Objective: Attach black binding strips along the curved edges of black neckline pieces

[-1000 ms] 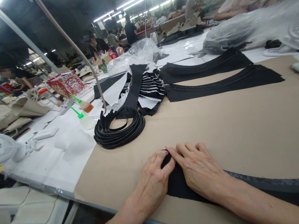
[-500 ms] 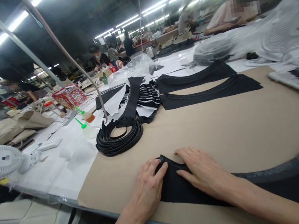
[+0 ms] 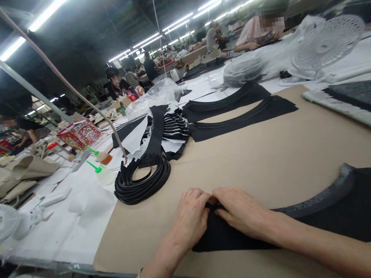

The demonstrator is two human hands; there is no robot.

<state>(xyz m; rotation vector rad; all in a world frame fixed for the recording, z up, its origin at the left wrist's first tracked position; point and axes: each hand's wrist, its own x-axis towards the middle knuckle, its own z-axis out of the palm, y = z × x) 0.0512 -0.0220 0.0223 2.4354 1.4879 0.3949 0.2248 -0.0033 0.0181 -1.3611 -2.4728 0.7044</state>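
Note:
A curved black fabric piece (image 3: 353, 205) lies on the brown paper-covered table (image 3: 278, 158) in front of me, its raised grey edge arcing to the right. My left hand (image 3: 191, 216) and my right hand (image 3: 242, 211) meet at its left tip, fingers curled and pinching the fabric edge between them. A silver bangle sits on my left wrist.
A coil of black strips (image 3: 143, 184) lies just beyond my hands. Further back are stacked black curved pieces (image 3: 237, 113), striped fabric (image 3: 173, 127), two green-capped glue bottles (image 3: 102, 169), a red box (image 3: 79, 133), white fans (image 3: 326, 43) and plastic bags. Other people work at far tables.
My hands have drawn together from flat on the fabric to pinching its left tip. The view has shifted right, showing more of the piece's curved edge and a grey mat.

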